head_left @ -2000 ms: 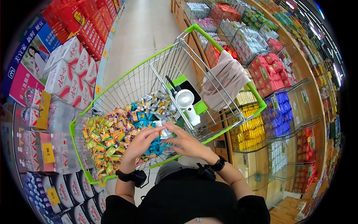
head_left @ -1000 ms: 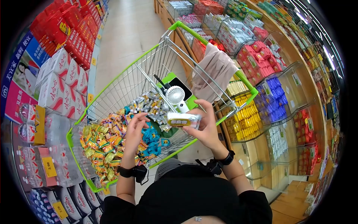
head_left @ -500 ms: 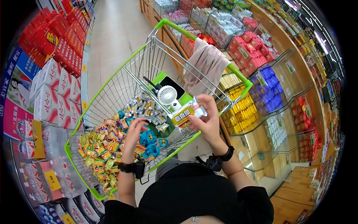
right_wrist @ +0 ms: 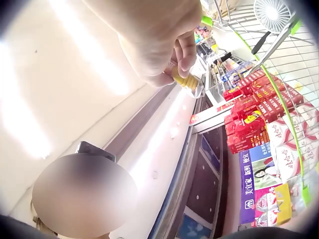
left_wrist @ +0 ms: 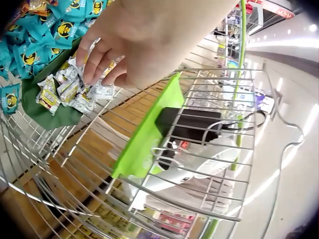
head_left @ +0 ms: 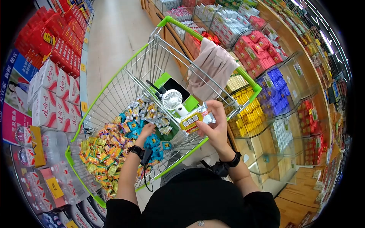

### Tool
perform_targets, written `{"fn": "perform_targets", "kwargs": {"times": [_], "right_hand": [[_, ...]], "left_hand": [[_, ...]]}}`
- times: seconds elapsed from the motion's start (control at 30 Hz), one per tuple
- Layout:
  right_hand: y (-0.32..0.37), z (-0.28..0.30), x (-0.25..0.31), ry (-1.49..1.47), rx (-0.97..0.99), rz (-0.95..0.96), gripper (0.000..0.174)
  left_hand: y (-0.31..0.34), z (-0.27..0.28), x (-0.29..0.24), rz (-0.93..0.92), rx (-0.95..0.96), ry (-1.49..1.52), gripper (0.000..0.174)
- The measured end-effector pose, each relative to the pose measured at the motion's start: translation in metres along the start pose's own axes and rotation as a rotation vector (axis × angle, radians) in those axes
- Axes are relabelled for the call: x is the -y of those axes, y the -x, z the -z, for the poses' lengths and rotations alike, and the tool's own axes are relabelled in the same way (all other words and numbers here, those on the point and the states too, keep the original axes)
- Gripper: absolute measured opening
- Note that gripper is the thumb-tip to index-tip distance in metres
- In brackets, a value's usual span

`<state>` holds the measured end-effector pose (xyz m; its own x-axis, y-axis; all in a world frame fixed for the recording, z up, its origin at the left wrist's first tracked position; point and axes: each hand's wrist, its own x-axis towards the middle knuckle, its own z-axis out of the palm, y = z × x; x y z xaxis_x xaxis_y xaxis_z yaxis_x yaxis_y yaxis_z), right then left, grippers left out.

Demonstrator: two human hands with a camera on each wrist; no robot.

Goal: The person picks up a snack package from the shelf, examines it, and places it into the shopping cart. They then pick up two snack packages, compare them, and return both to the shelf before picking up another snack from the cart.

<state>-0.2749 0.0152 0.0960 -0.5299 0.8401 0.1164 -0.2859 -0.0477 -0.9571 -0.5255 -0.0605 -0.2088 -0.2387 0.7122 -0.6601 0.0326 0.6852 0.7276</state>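
Note:
My right hand (head_left: 216, 131) pinches a small wrapped snack packet (head_left: 191, 121), silver and yellow with dark lettering, over the near side of the shopping cart (head_left: 110, 81). In the right wrist view the packet's yellow edge (right_wrist: 185, 80) shows by the fingers. Down in the cart, my left hand (head_left: 147, 131) is at the silver-white wrapped pieces (head_left: 144, 109), beside the blue packets (head_left: 152, 142). The left wrist view has its loosely bent, spread fingers (left_wrist: 97, 62) over white-wrapped pieces (left_wrist: 70, 92) on a dark green sheet (left_wrist: 42, 117).
Orange and yellow wrapped pieces (head_left: 102, 155) fill the cart's left part. A white hand fan (head_left: 173, 99) and a green-framed device (head_left: 176, 87) sit by the child seat. A pinkish cloth (head_left: 211, 66) hangs near the handle. Snack bins (head_left: 273, 91) line the right; stacked cartons (head_left: 57, 83) the left.
Earlier both hands met over the pile; the right then came up rightward with the packet and tilted its printed face upward. In the last half second the left hand reached forward into the silver-white pieces.

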Motion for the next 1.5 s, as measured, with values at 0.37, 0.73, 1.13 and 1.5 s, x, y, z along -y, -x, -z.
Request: {"fn": "perform_targets", "kwargs": {"times": [0.37, 0.73, 1.13, 1.5], "right_hand": [[-0.008, 0.007, -0.011, 0.093, -0.107, -0.073, 0.049], [0.005, 0.039, -0.024, 0.128, -0.252, -0.126, 0.048], [0.019, 0.059, -0.028, 0.189, -0.364, -0.18, 0.047], [0.03, 0.058, -0.017, 0.137, -0.368, -0.113, 0.046]], "left_hand": [[-0.086, -0.046, 0.088, -0.167, -0.054, -0.475, 0.031], [-0.116, -0.092, 0.133, -0.603, -0.102, -0.828, 0.045], [-0.157, -0.102, 0.172, -0.541, 0.012, -0.925, 0.039], [-0.139, -0.082, 0.158, -0.519, 0.146, -0.918, 0.034]]}}
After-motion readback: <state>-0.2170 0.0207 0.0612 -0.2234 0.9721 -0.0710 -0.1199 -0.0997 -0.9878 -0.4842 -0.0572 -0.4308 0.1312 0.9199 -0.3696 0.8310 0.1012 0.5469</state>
